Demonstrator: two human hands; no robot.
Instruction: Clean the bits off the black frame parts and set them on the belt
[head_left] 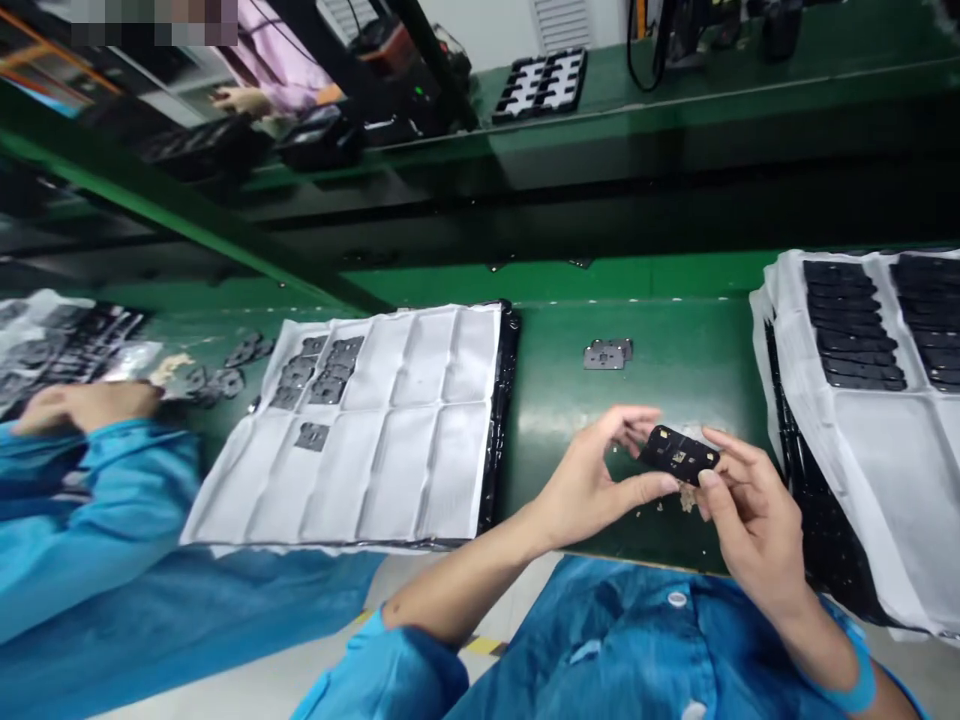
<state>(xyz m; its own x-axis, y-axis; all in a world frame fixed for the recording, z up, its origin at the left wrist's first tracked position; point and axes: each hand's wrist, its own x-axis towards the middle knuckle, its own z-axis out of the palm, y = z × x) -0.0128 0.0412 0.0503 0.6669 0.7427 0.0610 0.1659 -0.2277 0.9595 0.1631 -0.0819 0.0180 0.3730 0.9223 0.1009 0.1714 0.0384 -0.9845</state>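
Observation:
A small black flat part (679,453) with gold spots is held between both my hands above the green bench. My left hand (592,480) pinches its left end with thumb and fingers. My right hand (750,510) grips its right end, fingers curled round it. Small pale crumbs lie on the bench just under the part. A grey metal piece (607,354) lies on the bench beyond my hands.
A tray covered with white cloth (405,420) holds several dark parts (319,375) at its far left. Another cloth-covered stack (847,440) at the right carries rows of black parts (851,325). A co-worker's blue sleeve and hand (82,405) are at the left.

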